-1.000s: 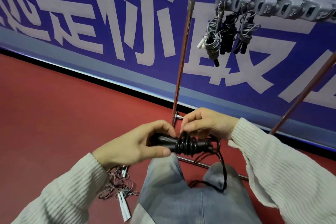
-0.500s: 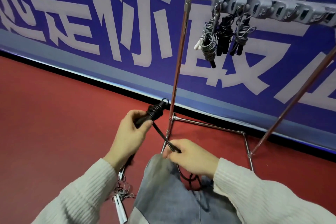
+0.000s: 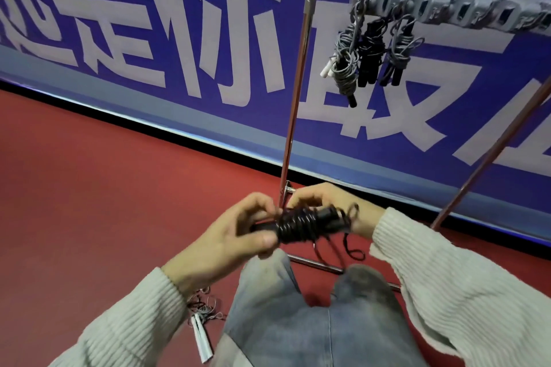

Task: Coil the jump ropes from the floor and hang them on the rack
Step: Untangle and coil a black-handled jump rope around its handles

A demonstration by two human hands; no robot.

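The black jump rope (image 3: 301,225) is held crosswise above the knees, its long axis running left to right. The handle end is gripped by the left hand (image 3: 235,235), fingers curled round it; cord is pinched at the coil by the right hand (image 3: 319,202). A loose tail hangs below. Up and to the right the rack (image 3: 441,13) is seen, nearer the right hand, three bundles already hung. Another rope (image 3: 201,325) is left on the floor (image 3: 104,202).

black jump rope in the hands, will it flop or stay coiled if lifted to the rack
The black jump rope is probably floppy: a loose tail dangles below the wraps. The wound part likely stays bundled, being tight round the handles. It seems light, since similar bundles hang from small hooks.
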